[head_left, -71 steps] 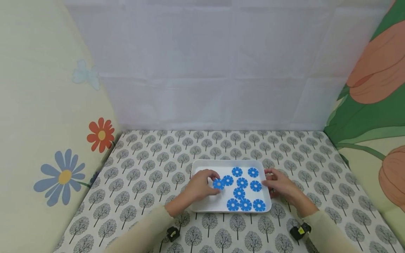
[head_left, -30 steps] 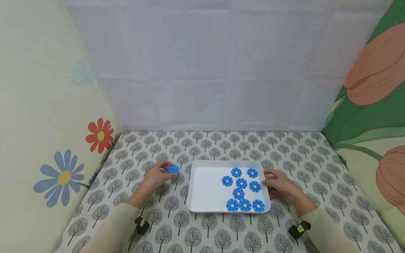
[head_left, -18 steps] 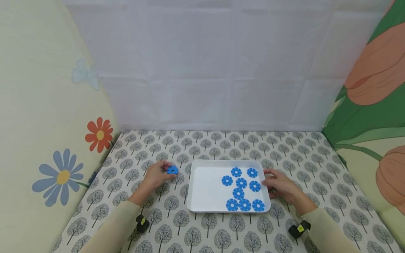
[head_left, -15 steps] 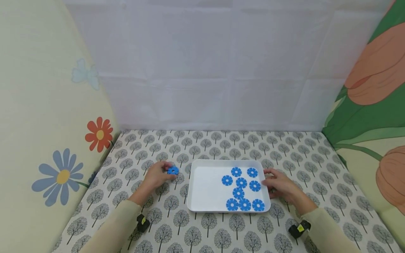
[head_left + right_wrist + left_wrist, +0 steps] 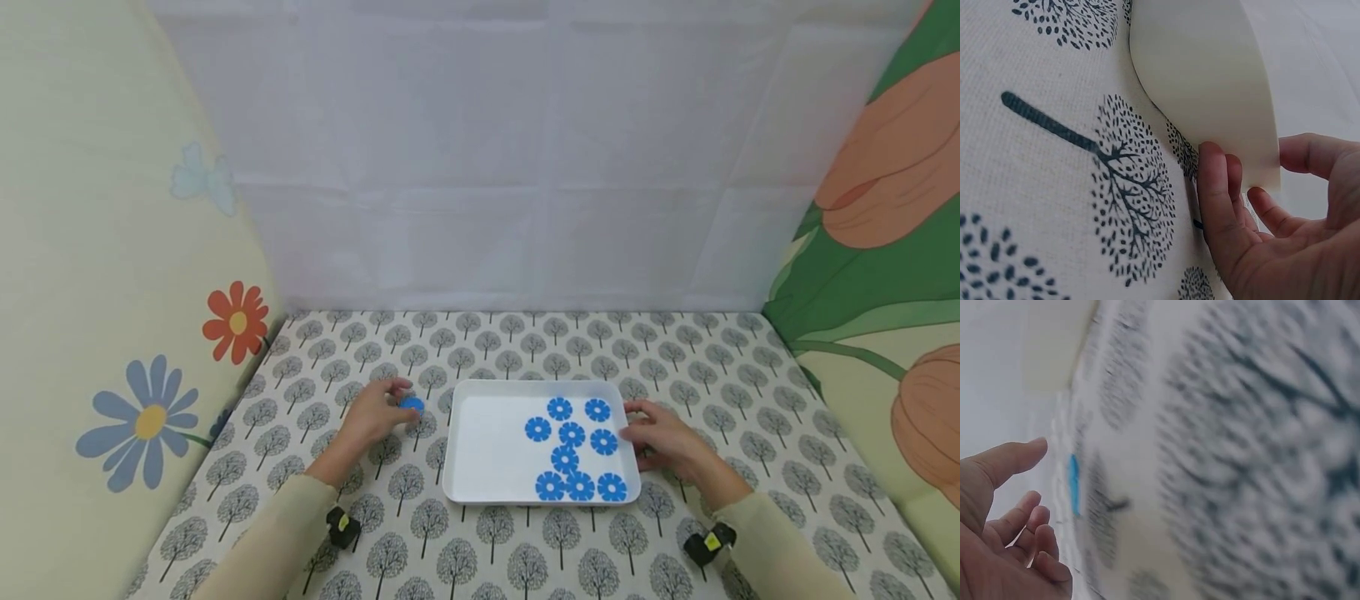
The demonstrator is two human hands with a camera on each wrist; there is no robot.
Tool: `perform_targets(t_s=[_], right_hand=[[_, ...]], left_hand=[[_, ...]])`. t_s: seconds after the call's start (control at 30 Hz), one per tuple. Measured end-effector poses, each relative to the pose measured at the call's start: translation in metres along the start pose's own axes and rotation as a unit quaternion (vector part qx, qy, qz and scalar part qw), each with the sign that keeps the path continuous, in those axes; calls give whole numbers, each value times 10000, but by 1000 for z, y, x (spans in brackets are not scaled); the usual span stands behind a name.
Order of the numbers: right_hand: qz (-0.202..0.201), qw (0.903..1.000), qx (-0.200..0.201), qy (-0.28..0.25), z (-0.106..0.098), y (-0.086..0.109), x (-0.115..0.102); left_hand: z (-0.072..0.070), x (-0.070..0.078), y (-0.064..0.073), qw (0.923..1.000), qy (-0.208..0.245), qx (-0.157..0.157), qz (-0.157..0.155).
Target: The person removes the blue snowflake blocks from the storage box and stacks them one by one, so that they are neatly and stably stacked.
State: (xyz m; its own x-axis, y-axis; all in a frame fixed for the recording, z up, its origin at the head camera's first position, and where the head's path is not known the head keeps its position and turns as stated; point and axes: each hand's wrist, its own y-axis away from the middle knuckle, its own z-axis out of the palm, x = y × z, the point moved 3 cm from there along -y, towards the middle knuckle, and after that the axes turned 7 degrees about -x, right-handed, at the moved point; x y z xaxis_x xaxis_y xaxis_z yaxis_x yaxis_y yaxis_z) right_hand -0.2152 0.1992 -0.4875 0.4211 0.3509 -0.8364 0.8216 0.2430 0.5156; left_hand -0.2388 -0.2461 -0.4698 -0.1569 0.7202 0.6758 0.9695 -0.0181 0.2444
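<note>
While your left hand (image 5: 375,414) reaches out to the left of the tray, its thumb and index finger stand well spread and hold nothing; the other fingers curl loosely. Just beyond the fingertips, a small round blue disc (image 5: 412,406) lies on the white cloth printed with dark grey trees (image 5: 467,532), between your hand and the tray's left end. Your thumb partly covers it from above. Being round, it shows you no long axis in its face; it lies flat, and the left wrist view catches it nearly edge-on, a thin blue strip running along the cloth.

Your right hand (image 5: 663,435) pinches the right end wall of the shallow white rectangular tray (image 5: 483,450), thumb on the inner side and fingers outside. That tray points its long axis left to right across you, its short ends facing your two hands. Nine blue notched discs with pale centres (image 5: 577,437) lie flat inside, gathered in its right half, some touching; three line up along the near wall.
</note>
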Motion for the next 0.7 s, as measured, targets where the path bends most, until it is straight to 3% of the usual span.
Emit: perform_targets(t_s=[0.3, 0.7], right_hand=[[11, 10000, -39, 7, 1, 1, -1], [-79, 10000, -6, -55, 1, 1, -1]], left_hand=[[6, 44, 11, 9989, 25, 5, 464], [39, 88, 15, 9959, 25, -353, 830]])
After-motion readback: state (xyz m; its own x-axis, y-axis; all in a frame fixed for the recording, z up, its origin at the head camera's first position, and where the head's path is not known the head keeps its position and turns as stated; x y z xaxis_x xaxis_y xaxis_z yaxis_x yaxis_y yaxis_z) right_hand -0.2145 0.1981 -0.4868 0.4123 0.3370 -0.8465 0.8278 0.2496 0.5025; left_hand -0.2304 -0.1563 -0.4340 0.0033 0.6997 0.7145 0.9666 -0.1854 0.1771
